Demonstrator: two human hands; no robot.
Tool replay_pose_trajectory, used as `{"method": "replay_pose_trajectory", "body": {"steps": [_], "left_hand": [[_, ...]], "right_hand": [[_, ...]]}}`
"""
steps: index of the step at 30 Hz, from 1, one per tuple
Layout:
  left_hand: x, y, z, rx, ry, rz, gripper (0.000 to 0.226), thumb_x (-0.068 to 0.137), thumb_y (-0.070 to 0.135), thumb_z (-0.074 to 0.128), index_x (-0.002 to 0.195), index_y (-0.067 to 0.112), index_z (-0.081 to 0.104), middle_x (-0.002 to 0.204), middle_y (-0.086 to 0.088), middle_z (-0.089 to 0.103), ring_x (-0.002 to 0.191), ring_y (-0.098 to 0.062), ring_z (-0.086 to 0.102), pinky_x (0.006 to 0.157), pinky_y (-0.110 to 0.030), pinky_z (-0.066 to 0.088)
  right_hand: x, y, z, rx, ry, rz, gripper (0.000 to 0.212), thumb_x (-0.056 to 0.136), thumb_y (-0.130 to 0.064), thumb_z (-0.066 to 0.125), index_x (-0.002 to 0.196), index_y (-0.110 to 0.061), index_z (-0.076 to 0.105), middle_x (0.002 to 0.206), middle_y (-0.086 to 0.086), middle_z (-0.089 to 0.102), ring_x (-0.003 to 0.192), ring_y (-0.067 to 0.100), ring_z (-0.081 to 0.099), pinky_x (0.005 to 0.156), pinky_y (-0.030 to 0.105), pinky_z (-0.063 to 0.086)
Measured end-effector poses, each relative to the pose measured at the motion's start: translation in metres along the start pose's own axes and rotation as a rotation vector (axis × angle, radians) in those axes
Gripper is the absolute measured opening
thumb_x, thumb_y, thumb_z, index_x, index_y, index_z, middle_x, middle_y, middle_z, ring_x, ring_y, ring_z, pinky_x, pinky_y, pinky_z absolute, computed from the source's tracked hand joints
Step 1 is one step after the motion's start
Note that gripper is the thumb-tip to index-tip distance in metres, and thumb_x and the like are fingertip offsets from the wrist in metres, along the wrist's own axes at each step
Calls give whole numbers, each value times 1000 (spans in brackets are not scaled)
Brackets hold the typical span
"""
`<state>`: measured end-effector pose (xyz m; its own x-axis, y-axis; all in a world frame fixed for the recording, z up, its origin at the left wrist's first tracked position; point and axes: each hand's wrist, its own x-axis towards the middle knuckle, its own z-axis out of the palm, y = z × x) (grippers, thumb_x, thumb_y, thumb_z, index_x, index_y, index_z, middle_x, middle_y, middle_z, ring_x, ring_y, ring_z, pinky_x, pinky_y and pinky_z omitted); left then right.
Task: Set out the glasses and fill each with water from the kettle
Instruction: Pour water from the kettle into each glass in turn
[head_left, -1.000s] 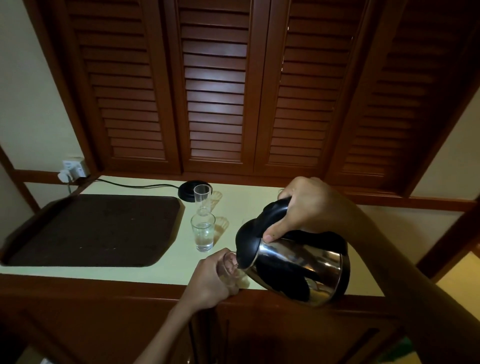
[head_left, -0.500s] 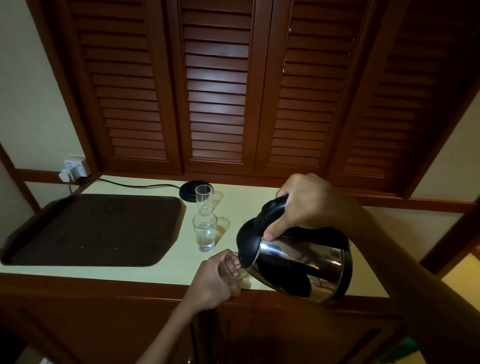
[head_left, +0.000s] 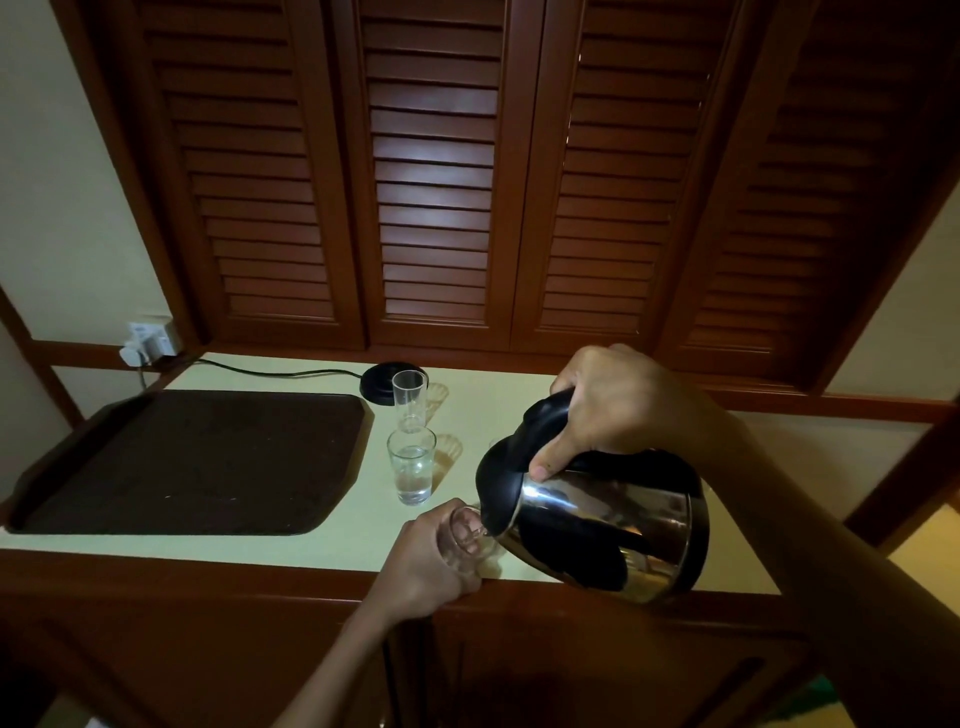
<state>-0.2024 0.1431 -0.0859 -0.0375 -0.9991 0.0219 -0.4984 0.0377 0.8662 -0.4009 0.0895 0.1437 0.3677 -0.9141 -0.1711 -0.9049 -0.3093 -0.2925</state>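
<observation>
My right hand (head_left: 618, 400) grips the black handle of a steel kettle (head_left: 602, 525), which is tilted left with its spout over a clear glass (head_left: 467, 535). My left hand (head_left: 426, 561) is wrapped around that glass at the counter's front edge. A thin stream of water runs from the spout into it. Behind it stands a second glass (head_left: 412, 470) partly full of water. A third, taller glass (head_left: 409, 397) stands further back and looks empty.
A dark brown tray (head_left: 192, 462) lies on the pale counter (head_left: 353, 535) to the left. The black kettle base (head_left: 382, 382) sits at the back, its cord running to a wall socket (head_left: 148, 340). Wooden louvred shutters (head_left: 431, 182) rise behind.
The kettle has tipped slightly further toward the glass in my left hand. Both hands have stayed nearly in place.
</observation>
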Motion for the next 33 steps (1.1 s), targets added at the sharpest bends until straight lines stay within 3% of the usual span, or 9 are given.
{"method": "replay_pose_trajectory", "body": {"steps": [7,16,20,22,33], "left_hand": [[0,4,-1,-21,0,15,51,57,15,87,92,44,63,89,20,74,82,-2,71,62,-11,51],[3,0,1,-27,-6,-5,47,58,11,87,96,31,68,93,14,76,85,-4,73,65,-14,55],[4,-2,2,-38,8,8,44,60,8,83,99,24,69,90,2,77,83,-20,74,71,-42,60],[4,-1,3,-50,14,2,46,60,5,81,100,23,69,92,-2,77,85,-24,75,71,-46,60],[6,-1,4,-31,13,8,46,57,9,83,96,27,68,89,4,76,81,-19,74,63,-38,59]], "right_hand": [[2,1,0,3,-7,4,51,45,-57,101,82,-26,83,75,-9,78,79,10,72,70,31,60],[4,3,0,-1,-26,12,51,45,-55,101,82,-25,83,75,-8,80,77,11,73,70,32,61],[3,4,2,-4,10,-12,54,43,-59,100,81,-24,83,73,-8,79,74,7,70,57,24,51],[4,4,2,-8,16,-17,54,43,-59,100,80,-25,83,72,-9,79,72,5,69,55,24,48],[9,8,2,4,2,-8,52,42,-59,100,78,-26,83,70,-9,78,71,4,68,55,24,48]]}}
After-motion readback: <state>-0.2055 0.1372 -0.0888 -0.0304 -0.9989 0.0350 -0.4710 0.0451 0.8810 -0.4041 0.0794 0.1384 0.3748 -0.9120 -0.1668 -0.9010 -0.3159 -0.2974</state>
